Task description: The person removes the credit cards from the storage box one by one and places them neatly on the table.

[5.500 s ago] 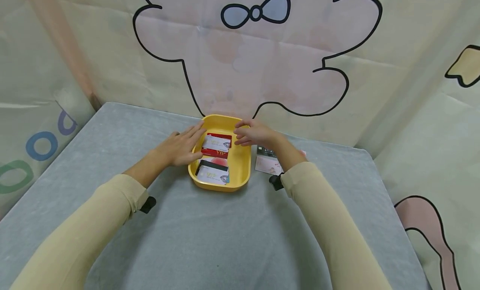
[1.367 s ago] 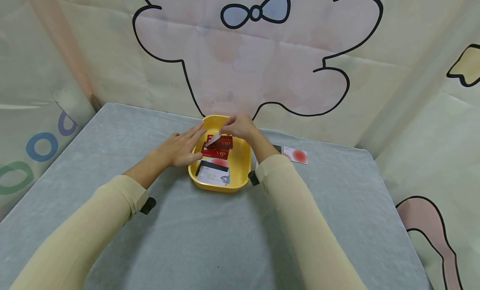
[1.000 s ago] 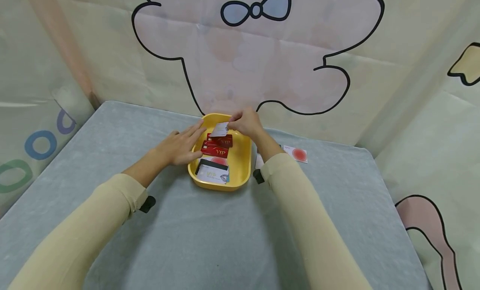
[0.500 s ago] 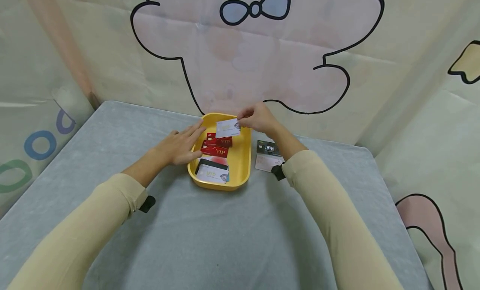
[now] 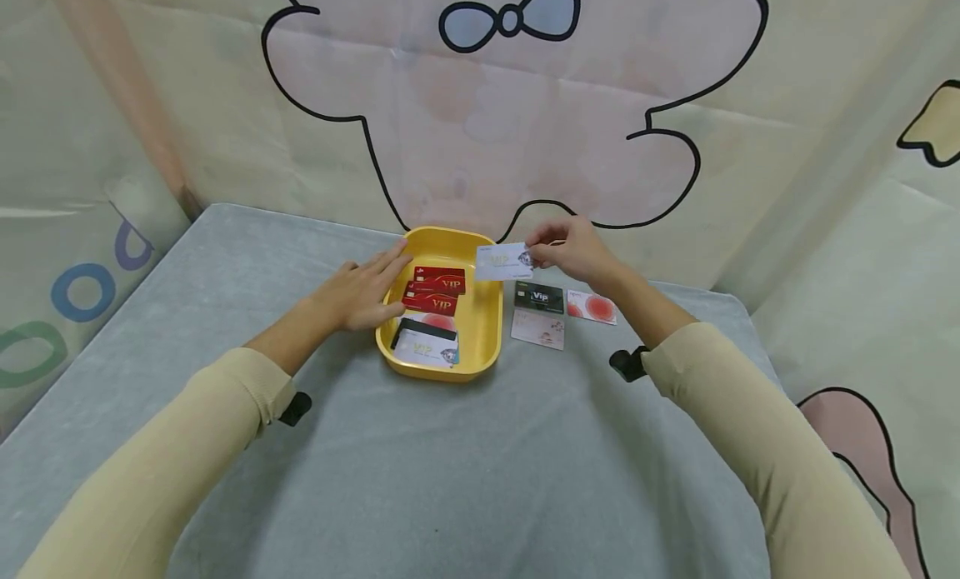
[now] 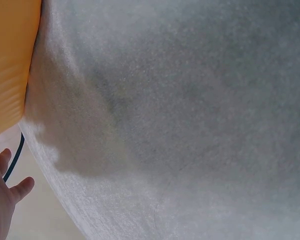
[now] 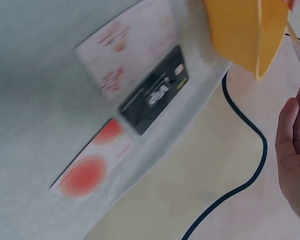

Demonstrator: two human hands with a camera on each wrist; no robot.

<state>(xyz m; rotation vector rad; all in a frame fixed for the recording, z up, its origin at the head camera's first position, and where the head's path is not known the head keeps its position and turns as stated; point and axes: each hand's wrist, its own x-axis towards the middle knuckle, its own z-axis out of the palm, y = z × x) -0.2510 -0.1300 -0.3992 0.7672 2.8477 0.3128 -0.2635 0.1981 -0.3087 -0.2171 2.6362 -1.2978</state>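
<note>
Between thumb and fingers my right hand point(image 5: 572, 250) pinches a white VIP card point(image 5: 501, 262) by its right end, over the right rim of the yellow tray point(image 5: 480, 346). My left hand point(image 5: 367, 291) rests with straight fingers on the tray's left rim. Inside the tray, two overlapping red VIP cards point(image 5: 431, 302) lie above a white card with a black stripe point(image 5: 423, 348), which partly covers a card with a pink-red circle point(image 5: 438, 320). In the right wrist view the held card point(image 7: 299, 47) shows nearly edge-on.
Right of the tray, a black VIP card point(image 5: 538, 296), a pale pink patterned card point(image 5: 537, 329) and a white card with red circles point(image 5: 592, 307) lie on the grey cloth-covered table point(image 5: 450, 479). A printed curtain point(image 5: 525, 129) hangs behind the table's far edge.
My right hand has picked the white VIP card off the red cards and carried it rightward to the tray's right rim. The left hand has stayed put.
</note>
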